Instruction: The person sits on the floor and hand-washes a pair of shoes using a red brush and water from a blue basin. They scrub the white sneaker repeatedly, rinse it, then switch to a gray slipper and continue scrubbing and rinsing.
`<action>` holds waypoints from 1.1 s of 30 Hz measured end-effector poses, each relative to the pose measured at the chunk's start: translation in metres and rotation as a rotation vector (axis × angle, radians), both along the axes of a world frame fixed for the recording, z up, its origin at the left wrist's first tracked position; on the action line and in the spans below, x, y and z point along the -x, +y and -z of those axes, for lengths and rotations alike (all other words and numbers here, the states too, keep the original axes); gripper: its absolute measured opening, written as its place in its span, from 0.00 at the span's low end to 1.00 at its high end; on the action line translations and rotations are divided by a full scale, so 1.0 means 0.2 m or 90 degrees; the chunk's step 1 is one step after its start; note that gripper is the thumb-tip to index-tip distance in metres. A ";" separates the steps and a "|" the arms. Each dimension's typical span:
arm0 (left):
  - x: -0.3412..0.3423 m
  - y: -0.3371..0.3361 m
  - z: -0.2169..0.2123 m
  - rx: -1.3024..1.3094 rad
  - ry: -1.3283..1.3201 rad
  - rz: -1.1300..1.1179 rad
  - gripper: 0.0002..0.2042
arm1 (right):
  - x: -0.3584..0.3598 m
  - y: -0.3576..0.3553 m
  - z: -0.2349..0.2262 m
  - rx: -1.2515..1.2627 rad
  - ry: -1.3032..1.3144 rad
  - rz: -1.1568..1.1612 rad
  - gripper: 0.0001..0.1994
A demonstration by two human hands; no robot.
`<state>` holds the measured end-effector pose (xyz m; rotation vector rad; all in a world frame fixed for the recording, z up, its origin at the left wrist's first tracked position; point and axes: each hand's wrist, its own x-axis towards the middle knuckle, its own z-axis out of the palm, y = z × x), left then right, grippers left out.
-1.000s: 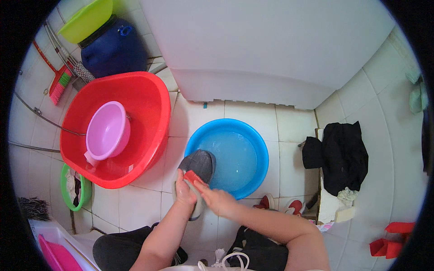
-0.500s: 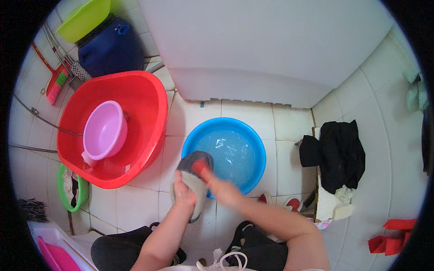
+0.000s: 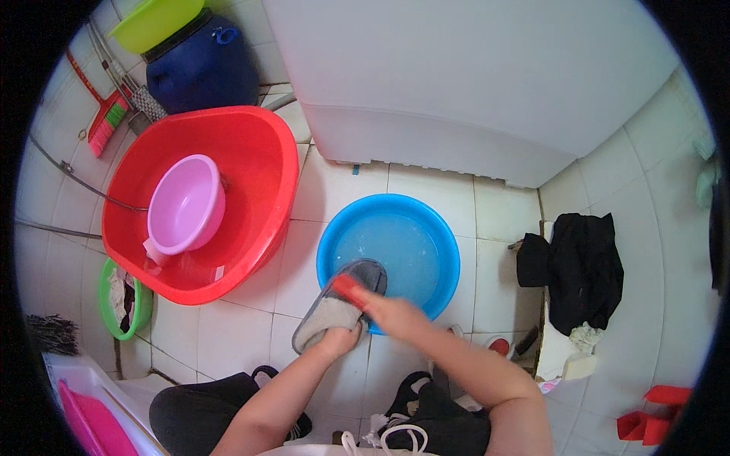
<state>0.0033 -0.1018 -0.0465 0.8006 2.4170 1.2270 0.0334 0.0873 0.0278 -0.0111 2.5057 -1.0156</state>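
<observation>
A grey slipper (image 3: 321,318) with a pale fuzzy part is tilted over the near-left rim of the blue basin (image 3: 453,266), its darker end toward the water. My left hand (image 3: 342,342) grips it from the near side, the fingertips partly hidden. Closed around a red scrubbing brush (image 3: 349,291), my right hand (image 3: 397,315) is blurred by motion. The brush lies against or just above the slipper; its bristles are hidden. Cloudy water (image 3: 395,243) fills part of the basin.
At the left, a large red tub (image 3: 258,220) holds a pink basin (image 3: 179,216). A green basin (image 3: 144,308) of cloth stands beside it. A white appliance (image 3: 456,91) rises at the back. Black clothing (image 3: 582,266) lies on a ledge at right, near red-and-white shoes (image 3: 499,346).
The slipper has turned, its dark end now pointing up and right. My left hand has shifted to its near right side. The brush has moved along it, and the whole view has shifted slightly.
</observation>
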 end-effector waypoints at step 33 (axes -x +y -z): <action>0.02 0.09 0.11 0.121 0.254 0.066 0.17 | 0.11 0.17 -0.10 -0.017 -0.053 0.050 0.23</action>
